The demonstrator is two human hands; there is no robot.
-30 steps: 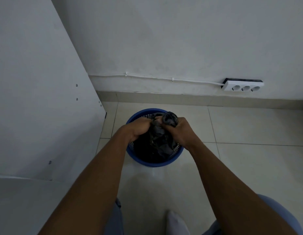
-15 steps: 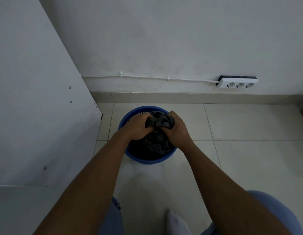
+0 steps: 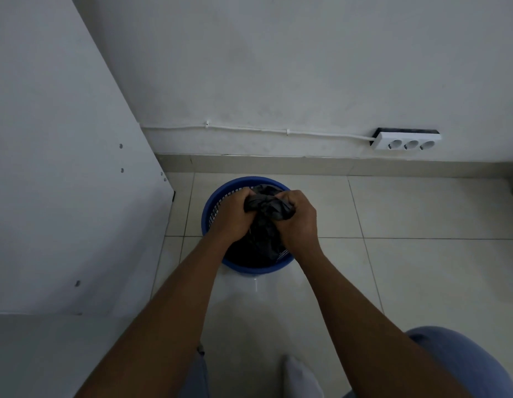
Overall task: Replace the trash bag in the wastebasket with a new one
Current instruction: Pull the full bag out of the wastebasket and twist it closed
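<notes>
Black plastic of the old trash bag (image 3: 266,208) is bunched at its mouth above the blue wastebasket (image 3: 212,202), its body hanging inside the mesh wall. Left hand (image 3: 230,214) and right hand (image 3: 299,218) each grip the gathered neck with curled fingers, knuckles close together. Judged step: closing the used bag for removal. Next move calls for a straight upward lift clear of the rim; no new bag is visible.

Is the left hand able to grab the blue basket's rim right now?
Probably not yet: the left hand grips the bunched black bag, as does the right hand. The basket rim lies just beside it, unblocked, once it lets go.
</notes>
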